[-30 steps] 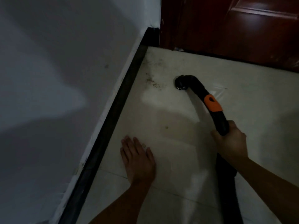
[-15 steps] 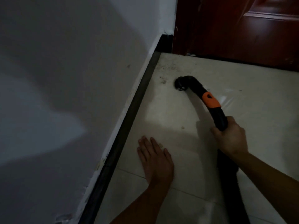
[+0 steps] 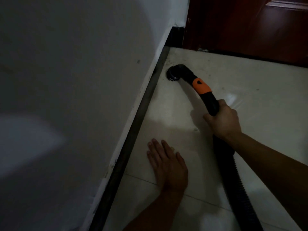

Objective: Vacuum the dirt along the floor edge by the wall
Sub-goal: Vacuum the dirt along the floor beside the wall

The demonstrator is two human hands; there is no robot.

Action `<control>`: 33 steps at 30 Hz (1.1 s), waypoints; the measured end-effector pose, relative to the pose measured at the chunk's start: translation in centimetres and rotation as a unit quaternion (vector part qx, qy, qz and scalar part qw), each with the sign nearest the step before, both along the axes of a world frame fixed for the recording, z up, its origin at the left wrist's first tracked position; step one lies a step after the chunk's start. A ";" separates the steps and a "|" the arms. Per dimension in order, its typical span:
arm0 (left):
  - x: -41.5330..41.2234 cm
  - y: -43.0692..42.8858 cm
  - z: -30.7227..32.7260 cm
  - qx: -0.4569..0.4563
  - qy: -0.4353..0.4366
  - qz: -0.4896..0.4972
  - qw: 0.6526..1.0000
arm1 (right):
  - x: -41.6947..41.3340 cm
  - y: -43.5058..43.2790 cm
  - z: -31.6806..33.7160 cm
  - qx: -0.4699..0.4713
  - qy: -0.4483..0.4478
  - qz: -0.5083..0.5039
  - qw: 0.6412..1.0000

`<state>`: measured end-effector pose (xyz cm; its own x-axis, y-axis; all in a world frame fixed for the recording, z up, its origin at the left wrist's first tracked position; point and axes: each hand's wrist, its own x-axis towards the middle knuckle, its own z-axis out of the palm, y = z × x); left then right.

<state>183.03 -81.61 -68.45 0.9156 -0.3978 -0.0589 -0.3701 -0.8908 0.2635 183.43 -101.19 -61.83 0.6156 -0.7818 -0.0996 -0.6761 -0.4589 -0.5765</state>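
White painted wall (image 3: pixel 75 80) fills left half of frame. Dark baseboard strip (image 3: pixel 141 117) runs diagonally from bottom centre to upper centre. Left hand (image 3: pixel 168 165) low centre: grip open, fingers straight, palm flat on pale tiled floor (image 3: pixel 258 100). Round black vacuum nozzle (image 3: pixel 173 74) at upper centre, on floor just beside baseboard. Curved black vacuum tube with orange collar (image 3: pixel 200 86) slants down-right. Right hand (image 3: pixel 223 120) grip closed round tube. Ribbed black hose (image 3: pixel 233 180) trails to bottom edge. Dark red wooden door (image 3: pixel 250 22) upper right.
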 end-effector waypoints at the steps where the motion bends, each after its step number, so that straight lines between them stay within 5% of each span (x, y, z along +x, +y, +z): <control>1: 0.0 0.1 -0.1 0.000 -0.003 0.001 1.000 | -0.4 0.2 -0.2 0.000 -0.001 0.014 1.000; 11: 0.1 0.1 0.0 0.004 0.008 0.002 1.000 | 2.4 -0.2 0.9 0.007 -0.003 0.023 1.000; 19: -0.1 0.5 0.3 -0.002 0.035 0.003 0.999 | -8.7 4.7 1.7 0.040 0.019 0.102 0.994; 27: 4.6 -0.8 1.4 0.014 0.005 -0.085 0.996 | -20.7 1.4 1.0 0.020 0.033 -0.125 0.991; 33: 9.5 -5.5 1.0 0.015 0.010 -0.116 0.993 | -20.0 -2.5 0.4 -0.002 0.025 -0.199 0.980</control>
